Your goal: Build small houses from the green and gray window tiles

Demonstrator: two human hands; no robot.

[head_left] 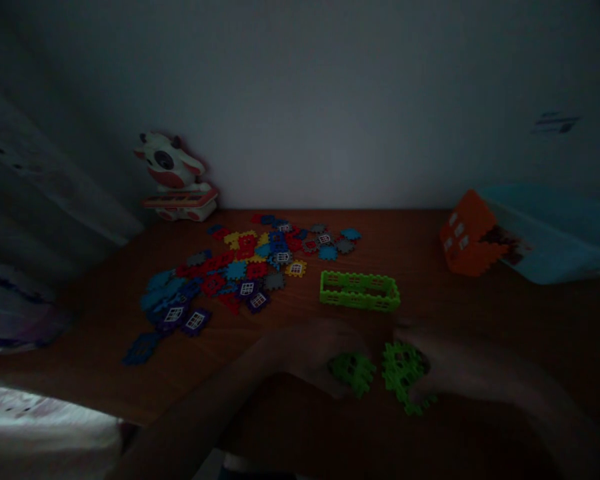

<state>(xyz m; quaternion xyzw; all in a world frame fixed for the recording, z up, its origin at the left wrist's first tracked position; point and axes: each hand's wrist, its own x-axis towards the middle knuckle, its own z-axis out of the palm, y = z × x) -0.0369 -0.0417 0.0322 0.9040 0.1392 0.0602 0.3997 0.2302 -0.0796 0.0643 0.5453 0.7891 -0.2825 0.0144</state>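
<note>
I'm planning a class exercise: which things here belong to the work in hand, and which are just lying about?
Seem to belong:
green pieces in the left hand and right hand
green frame just beyond the hands

Seem lying about:
loose coloured pieces
toy cow
orange toy
blue tub

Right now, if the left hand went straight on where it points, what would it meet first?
The left hand would likely meet the green pieces in the right hand first, though the dim, blurred view leaves depth unclear.
</note>
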